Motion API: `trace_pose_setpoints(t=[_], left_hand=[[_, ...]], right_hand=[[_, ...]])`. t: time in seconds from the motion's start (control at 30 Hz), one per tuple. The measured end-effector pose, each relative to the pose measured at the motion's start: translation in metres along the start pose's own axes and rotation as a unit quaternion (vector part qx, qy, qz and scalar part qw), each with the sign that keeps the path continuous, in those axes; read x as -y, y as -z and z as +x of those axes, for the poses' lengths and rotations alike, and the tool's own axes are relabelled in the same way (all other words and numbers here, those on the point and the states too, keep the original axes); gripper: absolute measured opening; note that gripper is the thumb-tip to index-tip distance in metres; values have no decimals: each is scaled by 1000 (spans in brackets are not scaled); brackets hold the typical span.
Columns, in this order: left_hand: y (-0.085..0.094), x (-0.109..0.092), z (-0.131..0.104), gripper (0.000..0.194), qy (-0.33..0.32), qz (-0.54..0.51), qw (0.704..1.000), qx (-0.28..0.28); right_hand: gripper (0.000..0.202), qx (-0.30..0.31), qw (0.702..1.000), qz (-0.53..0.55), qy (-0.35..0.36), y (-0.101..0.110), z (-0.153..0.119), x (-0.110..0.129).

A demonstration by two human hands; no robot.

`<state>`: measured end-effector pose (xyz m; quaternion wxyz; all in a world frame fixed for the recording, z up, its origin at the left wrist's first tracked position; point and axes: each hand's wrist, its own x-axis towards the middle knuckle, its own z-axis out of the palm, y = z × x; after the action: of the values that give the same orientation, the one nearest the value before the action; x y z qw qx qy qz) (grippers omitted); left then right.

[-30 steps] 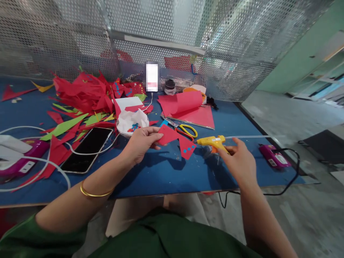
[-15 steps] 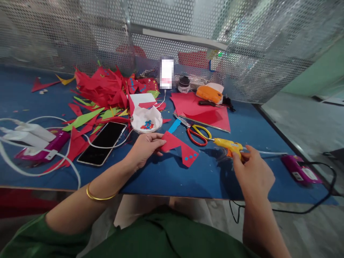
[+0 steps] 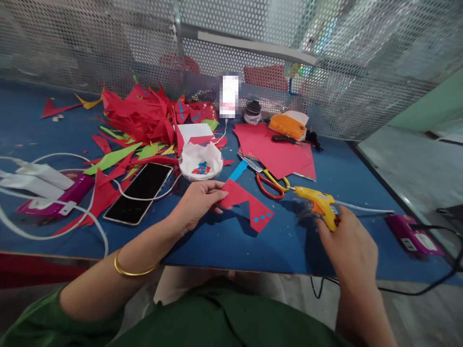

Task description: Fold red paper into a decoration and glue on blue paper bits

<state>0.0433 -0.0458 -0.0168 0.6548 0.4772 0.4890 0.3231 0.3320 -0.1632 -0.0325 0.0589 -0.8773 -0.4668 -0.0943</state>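
My left hand (image 3: 206,198) pinches the narrow end of a cut red piece (image 3: 238,193) between thumb and fingers. Several small blue dots sit on its far end, a red dot near the pinched end. On the right, my right hand (image 3: 333,222) has thumb and fingers around the lower handle of a yellow glue gun (image 3: 311,193); part of the handle is hidden. The gun's nozzle points left, beside red-and-yellow-handled scissors (image 3: 269,187). A blue strip (image 3: 238,171) lies just beyond the red piece. Behind my left hand, a white-lined bowl (image 3: 186,171) holds small blue and red bits (image 3: 202,167).
Red scraps (image 3: 137,115) pile at the back left. A dark phone (image 3: 139,195), white cables and a purple box (image 3: 72,193) lie left. Red sheets (image 3: 282,156), a knife (image 3: 284,139) and an orange item (image 3: 287,126) lie back right; another purple box (image 3: 412,236) sits far right.
The view has shifted slightly, moving things rightward. My right hand sits lower on the glue gun's handle, leaving more of it visible. My left hand still holds the red piece.
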Motion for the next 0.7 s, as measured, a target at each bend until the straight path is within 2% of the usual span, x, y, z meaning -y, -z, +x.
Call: trace_pose_setpoints(t=[0.17, 0.3, 0.4, 0.5, 0.6, 0.7], left_hand=[[0, 2, 1, 10, 0, -4, 1000, 7], [0, 3, 1, 12, 11, 7, 1000, 0], [0, 4, 1, 18, 21, 25, 999, 4], [1, 6, 2, 22, 26, 54, 998, 25], [3, 6, 2, 23, 17, 81, 996, 40], [5, 8, 2, 20, 1, 86, 995, 42]], right_hand=[[54, -28, 999, -34, -14, -1, 11, 24], [57, -28, 998, -50, 16, 1, 14, 29], [66, -33, 997, -45, 54, 12, 8, 27], [64, -88, 991, 21, 103, 28, 1, 30], [41, -139, 963, 127, 194, 41, 2, 48], [24, -138, 908, 229, 323, 47, 11, 86]])
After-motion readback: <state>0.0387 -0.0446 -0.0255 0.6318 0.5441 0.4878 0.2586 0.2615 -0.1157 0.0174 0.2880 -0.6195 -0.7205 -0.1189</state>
